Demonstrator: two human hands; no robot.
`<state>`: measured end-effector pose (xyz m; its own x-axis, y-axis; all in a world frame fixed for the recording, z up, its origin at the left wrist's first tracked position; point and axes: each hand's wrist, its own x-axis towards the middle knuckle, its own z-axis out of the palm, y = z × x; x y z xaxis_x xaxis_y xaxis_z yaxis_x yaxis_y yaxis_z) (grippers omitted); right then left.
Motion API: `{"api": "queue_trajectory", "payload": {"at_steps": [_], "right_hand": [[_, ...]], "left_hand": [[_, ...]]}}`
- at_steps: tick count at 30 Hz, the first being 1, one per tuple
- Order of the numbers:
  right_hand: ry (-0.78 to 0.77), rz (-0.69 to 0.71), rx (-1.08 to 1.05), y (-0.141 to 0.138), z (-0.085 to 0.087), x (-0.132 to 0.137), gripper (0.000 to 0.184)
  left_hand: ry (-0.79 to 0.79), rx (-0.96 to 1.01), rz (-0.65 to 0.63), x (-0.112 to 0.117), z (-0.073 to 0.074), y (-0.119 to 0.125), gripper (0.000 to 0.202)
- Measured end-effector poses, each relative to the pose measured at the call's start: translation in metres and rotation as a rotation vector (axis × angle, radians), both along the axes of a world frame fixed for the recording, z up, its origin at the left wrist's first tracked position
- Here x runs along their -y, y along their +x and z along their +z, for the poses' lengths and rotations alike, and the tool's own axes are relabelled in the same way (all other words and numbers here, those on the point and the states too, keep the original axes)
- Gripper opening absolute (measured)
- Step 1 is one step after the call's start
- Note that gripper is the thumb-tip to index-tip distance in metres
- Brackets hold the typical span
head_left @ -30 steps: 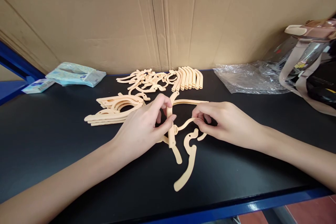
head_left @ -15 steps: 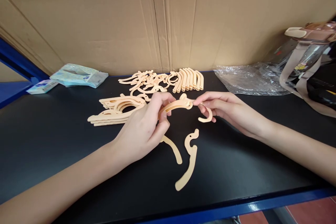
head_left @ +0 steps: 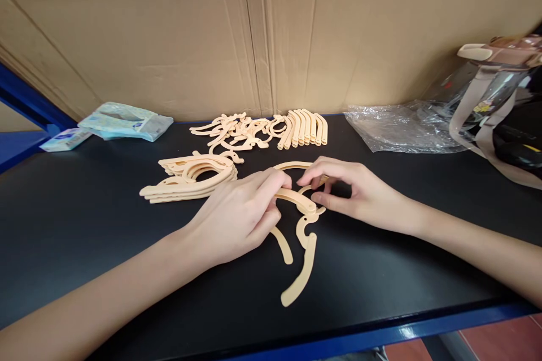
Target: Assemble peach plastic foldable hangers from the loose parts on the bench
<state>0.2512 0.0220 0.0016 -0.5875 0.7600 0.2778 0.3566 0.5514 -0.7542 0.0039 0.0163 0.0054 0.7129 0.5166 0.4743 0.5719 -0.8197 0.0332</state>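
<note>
Both hands meet at the middle of the black tabletop, working on one peach plastic hanger arm. The left hand clamps it between thumb and fingertips near its mid-span. The right hand, at three o'clock from it, has its thumb and forefinger closed at the arm's joint end on what seems to be a small hook piece, mostly hidden by the fingers. The arm hovers just above the table, its tip over a loose curved piece lying at six o'clock, with a second arm just beside that, partly under the left palm. The parts look light, thin and stiff with some springiness, smooth enough to slip. They are probably best pinched across the flat faces close to the pivot eye, where snapping force will not bend the slender ends. At ten o'clock lies a stack of finished hangers, and at twelve o'clock a jumble of loose parts sits beside a tidy row of arms, all against a cardboard wall. Tissue packs at far ten o'clock carry blue print too small to read. At two o'clock a crumpled clear bag lies beside a strapped water bottle, whose small sticker is illegible.
</note>
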Motion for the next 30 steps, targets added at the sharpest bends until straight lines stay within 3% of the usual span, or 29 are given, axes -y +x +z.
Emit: {"api": "queue_trajectory", "payload": {"at_steps": [3,5,15,23,30], "right_hand": [[0.334,0.062,0.276,-0.003,-0.003,0.008,0.047],[0.436,0.075,0.431,-0.004,-0.005,0.012,0.05],[0.543,0.14,0.443,-0.005,-0.004,0.009,0.033],[0.525,0.136,0.421,-0.003,-0.004,0.01,0.031],[0.585,0.139,0.376,-0.005,-0.004,0.011,0.026]], "left_hand": [[-0.022,-0.028,0.015,-0.001,0.0,0.001,0.022],[-0.031,-0.041,0.021,-0.002,0.0,0.001,0.022],[-0.038,-0.012,0.047,-0.001,-0.001,0.003,0.006],[0.061,-0.058,0.051,-0.002,-0.001,0.004,0.017],[0.05,-0.076,0.045,-0.004,-0.004,0.004,0.02]]}}
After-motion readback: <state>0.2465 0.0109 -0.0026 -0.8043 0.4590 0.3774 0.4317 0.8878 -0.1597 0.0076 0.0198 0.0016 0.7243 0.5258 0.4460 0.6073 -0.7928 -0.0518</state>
